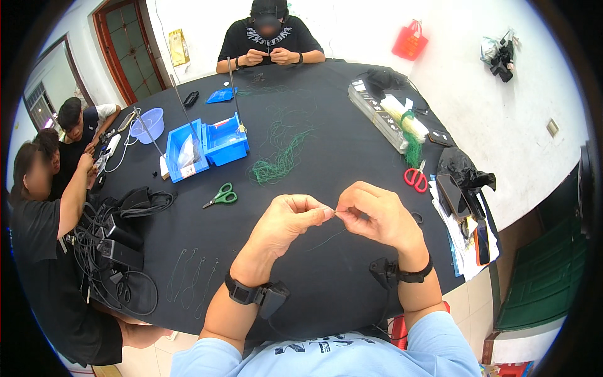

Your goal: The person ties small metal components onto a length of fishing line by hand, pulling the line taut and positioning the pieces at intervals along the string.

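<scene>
Your left hand (290,221) and right hand (380,215): both pinched closed, tips meeting on a tiny piece (335,213), kind unclear, above table (339,283). Thin thread (326,239) just below; green scissors (225,195) farther left.

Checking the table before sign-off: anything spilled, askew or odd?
Green thread lies in a loose tangle, strands straying over the black table. Black cables are heaped near its left edge. Both look untidy; I see no spill or damage.

Holding left grip (289,220) and right grip (379,215) nearly fingertip to fingertip, pinching thumb against forefinger in each, with both forearms (227,317) angled inward.
</scene>
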Tool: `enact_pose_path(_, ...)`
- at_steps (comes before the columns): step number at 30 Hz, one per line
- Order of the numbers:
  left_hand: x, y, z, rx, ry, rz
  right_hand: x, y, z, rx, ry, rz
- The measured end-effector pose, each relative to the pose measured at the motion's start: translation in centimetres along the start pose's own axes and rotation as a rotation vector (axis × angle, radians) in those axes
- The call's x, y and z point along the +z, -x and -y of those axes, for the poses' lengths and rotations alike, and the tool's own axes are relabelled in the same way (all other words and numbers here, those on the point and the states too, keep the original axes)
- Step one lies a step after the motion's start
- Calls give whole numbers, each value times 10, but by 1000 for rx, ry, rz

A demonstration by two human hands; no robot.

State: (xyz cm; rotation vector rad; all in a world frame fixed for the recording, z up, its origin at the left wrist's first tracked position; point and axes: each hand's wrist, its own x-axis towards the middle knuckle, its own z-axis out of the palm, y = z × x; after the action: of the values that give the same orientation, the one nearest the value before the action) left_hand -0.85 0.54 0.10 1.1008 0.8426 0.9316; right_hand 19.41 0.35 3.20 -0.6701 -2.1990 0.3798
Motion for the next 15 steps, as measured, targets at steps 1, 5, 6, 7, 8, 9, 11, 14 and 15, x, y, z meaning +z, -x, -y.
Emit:
enact_pose_path(1, 0, 0, 0, 0, 0, -1, 0, 0, 0, 20, -10, -5)
enact_pose_path(5, 2, 0, 3, -51, 46, 22, 0, 2, -1, 26, -23, -9)
enact_pose_path(6, 2, 1, 3, -68, 92, 41, 1, 3, -1, 51, -47, -19)
enact_pose_path(7, 2, 2, 3, -70, 93, 39, 2, 4, -2, 76, -71, -28)
enact_pose_path(8, 3, 2, 3, -80, 141, 60, 2, 4, -3, 76, -71, -29)
enact_pose_path(9, 3, 2, 3, -92, 189, 80, 3, 5, -6, 86, -94, -44)
enact_pose_path(11, 3, 1, 4, -109, 200, 82, 3, 6, -8, 105, -120, -59)
enact_pose_path(14, 3, -1, 6, -119, 197, 70, -3, 4, -11, 84, -66, -2)
enact_pose_path(15, 4, -3, 7, -105, 183, 56, -4, 4, -13, 103, -66, -3)
